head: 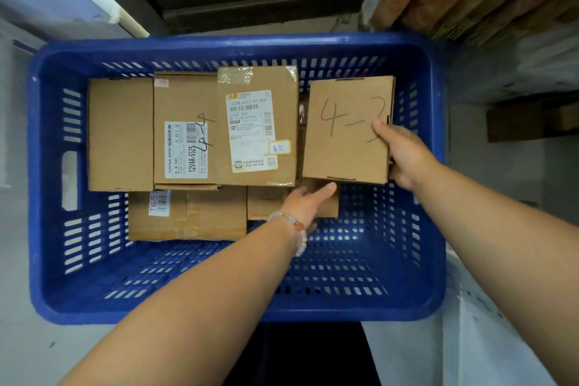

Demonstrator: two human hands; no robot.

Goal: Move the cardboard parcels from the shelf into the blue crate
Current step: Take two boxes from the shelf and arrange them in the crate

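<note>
Flat brown cardboard parcel marked "4-3" (346, 130) is gripped at its right edge by the right hand (404, 157), over the blue slotted plastic crate (78, 260). Left hand (308, 202) is open, touching its near edge. Risk: tilted landing on the small carton (322, 200) below, fingers pinched.

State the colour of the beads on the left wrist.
Mostly pale pink-white bracelet, plus one red bead; head view.

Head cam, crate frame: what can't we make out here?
- Small parcel: head view, mostly hidden by the left hand and the "4-3" parcel.
- Right hand fingers: hidden behind that parcel's edge.
- Shelf contents: blurred and dark at the right edge.
- Shipping label fine print: too small.
</note>
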